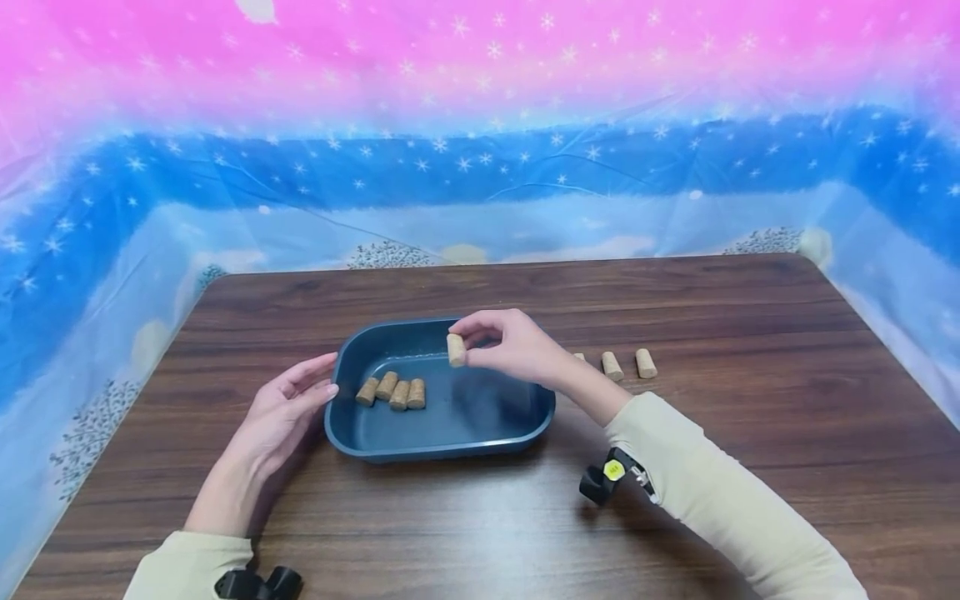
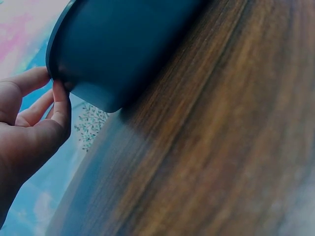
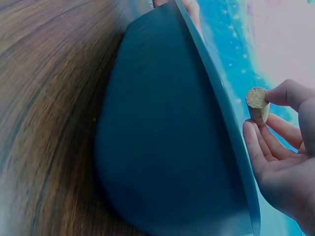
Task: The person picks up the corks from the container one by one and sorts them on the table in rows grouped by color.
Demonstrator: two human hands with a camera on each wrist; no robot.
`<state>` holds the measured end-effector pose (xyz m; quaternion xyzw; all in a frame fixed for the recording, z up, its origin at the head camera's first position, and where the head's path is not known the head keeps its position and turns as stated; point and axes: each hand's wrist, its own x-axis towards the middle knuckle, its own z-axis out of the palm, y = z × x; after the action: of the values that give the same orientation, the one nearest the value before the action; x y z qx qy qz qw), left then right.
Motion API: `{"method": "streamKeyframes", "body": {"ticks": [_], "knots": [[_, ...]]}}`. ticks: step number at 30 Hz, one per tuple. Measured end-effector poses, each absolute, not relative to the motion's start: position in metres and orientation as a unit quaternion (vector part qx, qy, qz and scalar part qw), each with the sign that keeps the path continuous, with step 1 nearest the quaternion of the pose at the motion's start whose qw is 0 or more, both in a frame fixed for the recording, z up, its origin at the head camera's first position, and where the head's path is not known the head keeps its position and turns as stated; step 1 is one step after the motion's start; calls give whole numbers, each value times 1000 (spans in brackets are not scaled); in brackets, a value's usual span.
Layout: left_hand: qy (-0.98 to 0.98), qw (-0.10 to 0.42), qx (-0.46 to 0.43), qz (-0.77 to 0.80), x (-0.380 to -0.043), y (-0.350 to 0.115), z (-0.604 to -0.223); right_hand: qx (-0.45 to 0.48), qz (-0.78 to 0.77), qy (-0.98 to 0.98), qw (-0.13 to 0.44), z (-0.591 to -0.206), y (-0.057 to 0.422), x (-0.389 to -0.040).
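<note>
Brown wood-grain bench (image 1: 480, 533) carries a dk blue tray (image 1: 442, 452). My L hand (image 1: 276, 417) pinches its L rim; my R hand (image 1: 516, 346), over the tray, holds 1 cork (image 1: 456, 351) btwn thumb & fingers. 4 corks (image 1: 400, 395) sit in tray's L part; 3 more corks (image 1: 612, 367) on bench to R, one part-hidden by my R wrist.

I count eight corks (image 1: 401, 395) in view: four in one dish (image 1: 480, 421), one cork (image 1: 456, 351) in my right fingers (image 1: 474, 320), and three on one counter (image 1: 750, 333), one of those three mostly hidden behind my arm (image 1: 596, 393). Besides these I see my two hands (image 1: 281, 412), my two sleeves (image 1: 720, 483), and two black cameras (image 1: 595, 485), one per arm.
</note>
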<state>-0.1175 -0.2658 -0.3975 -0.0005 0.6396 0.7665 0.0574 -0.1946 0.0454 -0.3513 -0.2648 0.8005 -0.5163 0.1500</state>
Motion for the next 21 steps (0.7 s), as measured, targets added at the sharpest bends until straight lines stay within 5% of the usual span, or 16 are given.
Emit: {"method": "streamKeyframes", "body": {"ticks": [21], "knots": [[643,65,-6,763,-118,-267,-398,-241,-503,823,112,-347,103,-194]]}}
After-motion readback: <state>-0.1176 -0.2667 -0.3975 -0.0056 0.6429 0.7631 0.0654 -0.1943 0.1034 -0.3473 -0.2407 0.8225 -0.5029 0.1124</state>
